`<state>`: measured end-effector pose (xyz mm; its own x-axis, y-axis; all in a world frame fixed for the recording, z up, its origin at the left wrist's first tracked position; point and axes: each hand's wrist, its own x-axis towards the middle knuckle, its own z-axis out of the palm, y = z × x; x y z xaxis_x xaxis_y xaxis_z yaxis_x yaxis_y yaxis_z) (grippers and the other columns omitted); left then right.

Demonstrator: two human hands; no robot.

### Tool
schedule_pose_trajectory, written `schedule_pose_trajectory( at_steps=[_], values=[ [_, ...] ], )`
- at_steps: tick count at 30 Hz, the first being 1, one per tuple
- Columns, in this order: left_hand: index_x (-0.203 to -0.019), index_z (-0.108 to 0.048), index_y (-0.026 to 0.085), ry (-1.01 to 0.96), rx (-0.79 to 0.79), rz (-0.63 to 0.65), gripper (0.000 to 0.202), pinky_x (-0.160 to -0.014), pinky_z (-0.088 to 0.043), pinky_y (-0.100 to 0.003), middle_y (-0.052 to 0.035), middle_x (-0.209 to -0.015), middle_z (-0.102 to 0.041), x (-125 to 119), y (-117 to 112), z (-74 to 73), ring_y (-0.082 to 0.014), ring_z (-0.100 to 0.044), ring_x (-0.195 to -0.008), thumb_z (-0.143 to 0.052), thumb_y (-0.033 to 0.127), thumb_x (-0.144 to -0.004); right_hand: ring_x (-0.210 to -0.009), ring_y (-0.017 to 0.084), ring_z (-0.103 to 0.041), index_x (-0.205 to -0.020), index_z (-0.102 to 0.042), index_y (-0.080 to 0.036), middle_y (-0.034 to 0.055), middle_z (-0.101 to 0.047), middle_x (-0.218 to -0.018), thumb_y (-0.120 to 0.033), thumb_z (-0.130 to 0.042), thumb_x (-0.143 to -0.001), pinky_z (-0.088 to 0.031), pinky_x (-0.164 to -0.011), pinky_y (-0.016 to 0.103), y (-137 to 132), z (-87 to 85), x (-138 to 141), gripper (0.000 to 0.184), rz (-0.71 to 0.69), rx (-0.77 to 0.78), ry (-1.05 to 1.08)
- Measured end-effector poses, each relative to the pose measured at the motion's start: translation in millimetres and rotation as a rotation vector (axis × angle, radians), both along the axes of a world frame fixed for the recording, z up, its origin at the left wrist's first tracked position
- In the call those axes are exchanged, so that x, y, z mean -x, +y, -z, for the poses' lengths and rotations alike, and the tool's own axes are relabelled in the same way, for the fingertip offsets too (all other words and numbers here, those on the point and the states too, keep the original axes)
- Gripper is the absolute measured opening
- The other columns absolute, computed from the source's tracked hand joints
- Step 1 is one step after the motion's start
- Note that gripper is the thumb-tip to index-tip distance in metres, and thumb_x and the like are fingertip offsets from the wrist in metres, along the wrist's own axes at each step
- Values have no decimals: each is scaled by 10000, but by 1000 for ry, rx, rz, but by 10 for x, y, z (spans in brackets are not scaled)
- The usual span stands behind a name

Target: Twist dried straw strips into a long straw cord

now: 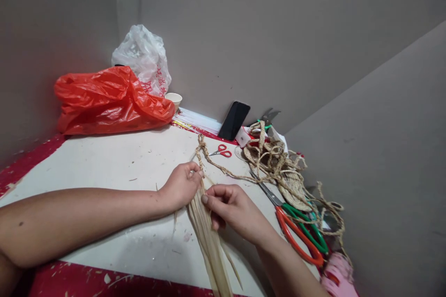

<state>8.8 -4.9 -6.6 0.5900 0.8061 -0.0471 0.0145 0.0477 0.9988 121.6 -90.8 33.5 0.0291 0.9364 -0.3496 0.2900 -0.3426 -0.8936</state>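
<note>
My left hand [181, 184] pinches the end of a braided straw cord [223, 172] where the braid meets loose pale straw strips [209, 241]. My right hand [232, 206] is closed on those same strips just to the right, fingers curled round them. The strips hang down toward me off the table edge. The finished braid runs back and right across the white tabletop [114, 162] to a tangled pile of braided cord [278, 167].
Large scissors with orange and green handles [296, 227] lie right of my right hand. Small red scissors [221, 151], a black phone [234, 120] leaning on the wall, a red plastic bag [108, 102], a white bag [142, 58] and a small cup [173, 99] sit farther back.
</note>
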Motion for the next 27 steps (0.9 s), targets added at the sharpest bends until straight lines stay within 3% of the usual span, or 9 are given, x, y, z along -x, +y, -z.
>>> schedule_pose_trajectory(
  at_steps=[10,16,20,24,27],
  values=[
    [-697,-449,183,51,-59,-5,163,-450,-238,-201,58,-492,-429,5,-32,16,-87,-392,-460,-440,290,-820,-370,90,-487,-632,-517,-163,-47,-466,-439,-296,-504,-799,-319,-397,183,-5,34,147,215,66,-141,-147],
    [-700,-457,179,28,-56,12,131,-458,-253,-196,61,-494,-416,18,-42,-15,-87,-386,-470,-443,248,-812,-460,85,-395,-544,-459,-180,-35,-435,-490,-205,-482,-771,-309,-462,199,-36,103,200,230,38,-434,-481],
    [-676,-457,176,35,-85,-13,145,-470,-251,-196,73,-495,-358,28,-46,-54,-77,-333,-466,-452,238,-807,-442,87,-376,-548,-468,-185,-37,-431,-474,-209,-494,-766,-297,-459,208,-21,107,143,221,129,-455,-605],
    [-690,-443,188,56,-18,0,138,-453,-236,-199,77,-483,-357,12,-40,-29,-82,-324,-448,-440,256,-811,-483,110,-451,-589,-521,-179,-12,-504,-507,-277,-515,-799,-350,-479,210,-13,-28,-37,232,226,-422,-494],
    [-691,-438,189,62,-8,-1,146,-472,-253,-204,70,-503,-373,0,-28,3,-89,-342,-473,-421,264,-815,-582,140,-566,-738,-549,-182,22,-619,-653,-369,-553,-811,-441,-541,229,-33,-202,-222,201,379,-423,-234]
  ],
)
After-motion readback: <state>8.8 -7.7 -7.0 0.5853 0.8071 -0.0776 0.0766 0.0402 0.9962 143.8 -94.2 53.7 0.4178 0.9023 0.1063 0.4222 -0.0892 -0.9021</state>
